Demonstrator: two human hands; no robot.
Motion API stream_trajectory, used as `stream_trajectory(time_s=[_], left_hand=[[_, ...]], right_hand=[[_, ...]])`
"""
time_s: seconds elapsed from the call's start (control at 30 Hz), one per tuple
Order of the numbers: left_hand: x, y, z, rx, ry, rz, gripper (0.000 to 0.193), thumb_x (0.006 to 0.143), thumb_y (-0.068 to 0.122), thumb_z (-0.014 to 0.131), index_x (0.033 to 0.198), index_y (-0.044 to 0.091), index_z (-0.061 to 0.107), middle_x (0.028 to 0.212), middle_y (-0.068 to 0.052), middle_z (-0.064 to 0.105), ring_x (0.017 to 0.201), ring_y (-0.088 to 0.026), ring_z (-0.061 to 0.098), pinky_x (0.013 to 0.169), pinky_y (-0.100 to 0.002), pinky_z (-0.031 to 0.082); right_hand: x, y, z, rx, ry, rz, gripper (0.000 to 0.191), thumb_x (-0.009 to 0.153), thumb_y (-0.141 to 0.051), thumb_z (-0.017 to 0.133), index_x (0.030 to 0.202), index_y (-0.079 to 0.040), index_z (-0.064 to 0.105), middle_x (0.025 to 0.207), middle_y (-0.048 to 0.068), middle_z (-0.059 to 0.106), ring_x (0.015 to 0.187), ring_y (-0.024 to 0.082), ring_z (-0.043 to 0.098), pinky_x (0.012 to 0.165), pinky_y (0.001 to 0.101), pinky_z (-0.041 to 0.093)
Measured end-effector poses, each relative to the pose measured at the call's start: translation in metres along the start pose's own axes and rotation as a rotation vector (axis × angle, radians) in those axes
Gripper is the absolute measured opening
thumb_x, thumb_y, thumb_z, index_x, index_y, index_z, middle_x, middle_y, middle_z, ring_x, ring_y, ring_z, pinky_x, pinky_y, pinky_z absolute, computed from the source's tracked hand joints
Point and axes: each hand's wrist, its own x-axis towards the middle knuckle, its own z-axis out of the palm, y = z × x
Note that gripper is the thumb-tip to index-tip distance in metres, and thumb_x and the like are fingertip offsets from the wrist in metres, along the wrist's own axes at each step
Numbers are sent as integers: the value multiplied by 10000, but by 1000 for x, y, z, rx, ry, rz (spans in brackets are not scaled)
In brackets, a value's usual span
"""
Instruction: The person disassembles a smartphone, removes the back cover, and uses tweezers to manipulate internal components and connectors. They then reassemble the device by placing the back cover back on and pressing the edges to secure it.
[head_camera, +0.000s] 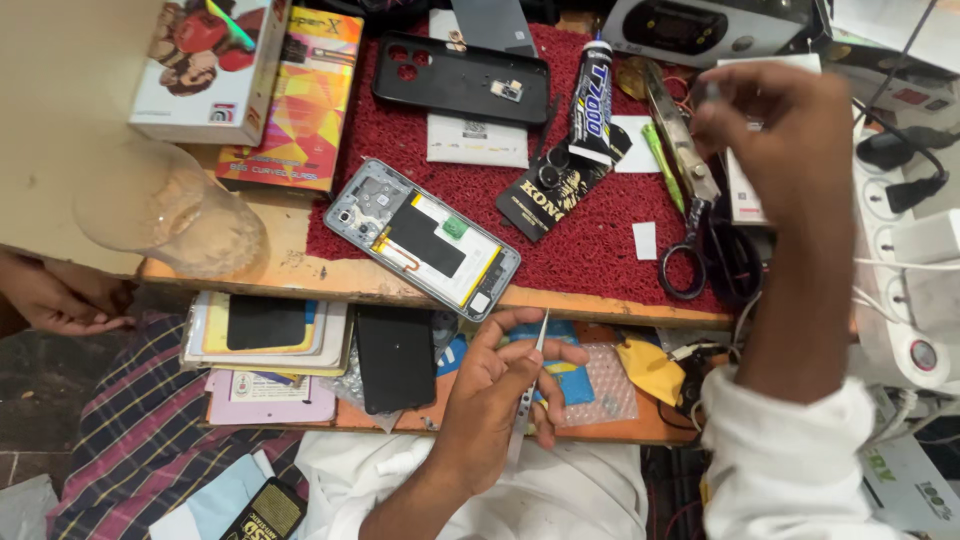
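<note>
Free strip on red mat (590, 255) lower centre; opened phone (425, 238) blocks left, scissors (690, 200) right, glue tube (592, 100) above.

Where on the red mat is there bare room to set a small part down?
Bare red mat lies between the opened phone, the black card and the scissors. The mat's back is crowded: black case, glue tube. Left hand holds tweezers below; right hand hovers over the scissors.
</note>
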Motion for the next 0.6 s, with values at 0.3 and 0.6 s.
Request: stream_trajectory(time_s=[0.3,0.6], left_hand=[[3,-11,12,149,-1,173,411,1010,26,593,1373,2,401,1108,-75,556,835,-21,550,530,-185,402],[-5,-13,14,316,-13,244,337,1070,146,606,1323,-75,615,971,-6,671,851,-41,587,750,-199,505]], right_hand=[[-169,-69,73,-141,155,-404,214,805,89,782,963,-33,704,985,105,715,933,261,743,816,331,609],[-180,-61,73,-197,127,-547,230,803,126,777,998,10,737,939,99,665,904,277,706,785,372,600]])
